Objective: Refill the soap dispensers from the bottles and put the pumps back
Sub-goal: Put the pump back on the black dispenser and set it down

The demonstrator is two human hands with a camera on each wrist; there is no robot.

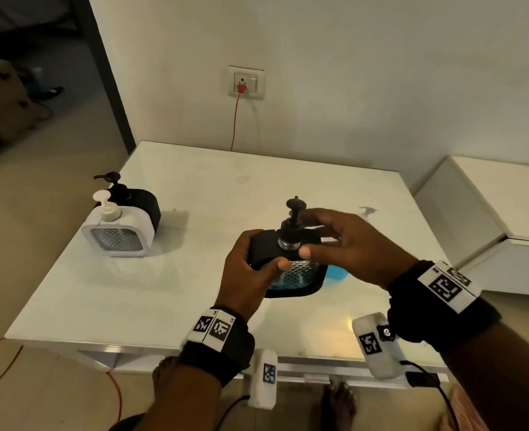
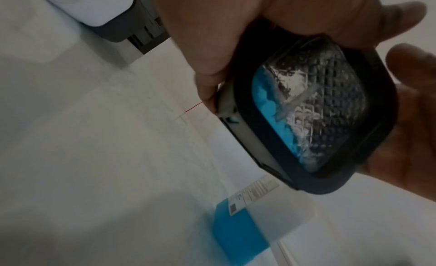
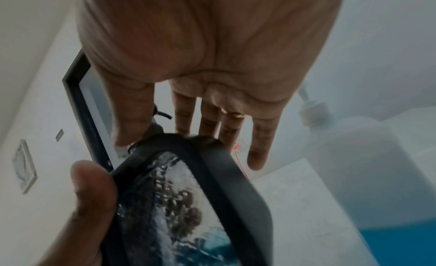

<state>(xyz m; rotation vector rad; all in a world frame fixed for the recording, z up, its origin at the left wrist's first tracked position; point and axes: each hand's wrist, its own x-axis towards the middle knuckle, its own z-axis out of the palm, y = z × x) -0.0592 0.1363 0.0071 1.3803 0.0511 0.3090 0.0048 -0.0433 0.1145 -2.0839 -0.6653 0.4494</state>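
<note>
Over table [image 1: 194,188]: dispenser [image 1: 294,275] upright, pump [image 1: 294,219] up

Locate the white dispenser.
Head view: the white dispenser stands on the table's far-left side, right in front of a black dispenser.

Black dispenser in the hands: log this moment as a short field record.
held item: black dispenser, above the white table
contents: blue liquid, partly filled
pump: black pump standing in the neck
left hand: grips the dispenser body
right hand: thumb and fingers at the pump collar
also on table: white dispenser with another black one behind, refill bottle with blue liquid
</note>
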